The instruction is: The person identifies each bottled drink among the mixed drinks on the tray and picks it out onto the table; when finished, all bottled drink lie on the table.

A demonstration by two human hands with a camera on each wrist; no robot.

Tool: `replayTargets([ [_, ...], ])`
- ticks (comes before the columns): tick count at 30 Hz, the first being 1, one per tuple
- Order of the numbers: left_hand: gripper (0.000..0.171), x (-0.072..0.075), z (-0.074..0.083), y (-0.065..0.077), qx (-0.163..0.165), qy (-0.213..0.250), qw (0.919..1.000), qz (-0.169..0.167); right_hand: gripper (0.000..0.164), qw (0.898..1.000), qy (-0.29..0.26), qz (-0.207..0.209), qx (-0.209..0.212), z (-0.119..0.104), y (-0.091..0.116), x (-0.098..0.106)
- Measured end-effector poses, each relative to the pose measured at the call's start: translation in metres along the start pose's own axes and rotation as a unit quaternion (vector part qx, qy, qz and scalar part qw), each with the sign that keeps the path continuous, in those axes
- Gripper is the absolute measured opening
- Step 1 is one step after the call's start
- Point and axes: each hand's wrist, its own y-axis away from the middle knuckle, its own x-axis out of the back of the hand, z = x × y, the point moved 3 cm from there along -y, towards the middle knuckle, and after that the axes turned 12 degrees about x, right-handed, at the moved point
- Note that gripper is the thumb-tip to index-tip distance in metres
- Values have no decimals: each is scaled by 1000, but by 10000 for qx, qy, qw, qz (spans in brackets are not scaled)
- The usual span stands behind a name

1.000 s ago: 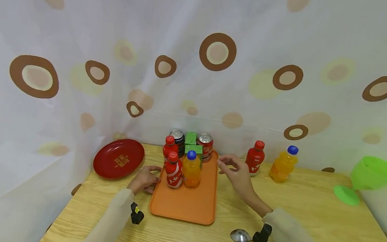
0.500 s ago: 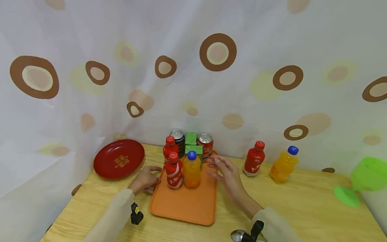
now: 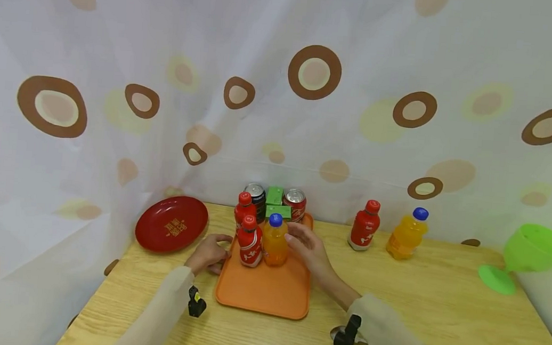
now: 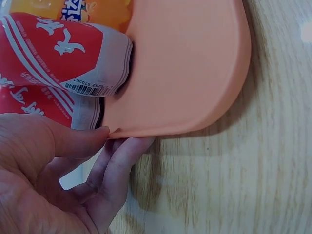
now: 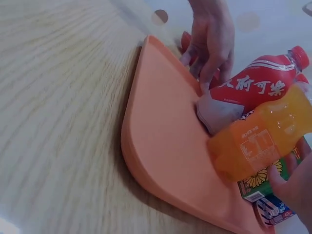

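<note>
On the table lies an orange tray (image 3: 262,294). It bears two red cola bottles, the nearer bottle (image 3: 250,245) beside an orange soda bottle (image 3: 275,245) with a blue cap. Green cartons (image 3: 279,211), a dark can (image 3: 256,195) and a red can (image 3: 296,200) stand behind them. At the tray's left edge my left hand (image 3: 210,252) pinches the rim, thumb on top and fingers against its underside, as the left wrist view (image 4: 92,161) shows. My right hand (image 3: 310,245) reaches over the right rim, fingers loosely bent beside the orange soda bottle; whether they touch it I cannot tell.
A red oval plate (image 3: 171,224) leans at the far left. Right of the tray stand another red bottle (image 3: 364,227) and another orange soda bottle (image 3: 407,234). A green goblet-like piece (image 3: 532,249) is at far right. A spoon (image 3: 337,333) lies under the right wrist.
My right hand has moved left from outside the tray's right rim to beside the orange soda bottle. My left hand has stayed on the rim, and the tray's load looks the same.
</note>
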Motion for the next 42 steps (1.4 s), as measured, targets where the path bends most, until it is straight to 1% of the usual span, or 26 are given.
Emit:
replayTargets([
  [2, 51, -1, 2, 1, 11, -58, 10000, 25, 50, 9995, 246, -210, 14, 1, -3, -2],
  [4, 51, -1, 3, 2, 24, -94, 9999, 36, 58, 9971, 570, -493, 87, 0, -6, -6],
  [7, 50, -2, 3, 2, 21, -130, 9999, 65, 68, 9893, 1076, -947, 287, -1, -11, -10],
  [8, 50, -2, 3, 1, 26, -143, 9999, 72, 70, 9863, 1234, -1037, 346, 0, -12, -11],
  [11, 50, -3, 1, 0, 30, -171, 9998, 77, 70, 9808, 1500, -1145, 501, 1, -15, -10],
  [18, 51, -1, 3, -2, 7, -104, 9999, 89, 70, 9725, 1835, -1275, 664, 3, -20, -5],
  [21, 50, 1, 4, -1, -37, -162, 9998, 98, 67, 9749, 1774, -1239, 532, 7, -21, -4],
  [24, 50, 2, 3, 0, -31, -199, 9997, 105, 64, 9816, 1403, -1241, 373, 12, -22, -5],
  [27, 50, 2, 2, 0, -26, -137, 9998, 105, 64, 9868, 921, -1265, 408, 16, -23, -8],
  [30, 50, 1, -1, 1, -21, -67, 10000, 64, 65, 9881, 632, -1305, 513, 18, -23, -12],
  [34, 49, -1, -3, 0, 0, -7, 10000, -60, 69, 9867, 822, -1337, 426, 23, -20, -10],
  [37, 50, -1, -2, 0, 8, 2, 10000, -52, 74, 9847, 1002, -1383, 349, 27, -19, -10],
  [40, 50, 1, -1, 0, -8, -27, 10000, 0, 77, 9837, 1091, -1377, 385, 29, -19, -10],
  [42, 49, 0, -1, 0, 14, -30, 10000, -53, 77, 9832, 1182, -1331, 398, 29, -17, -9],
])
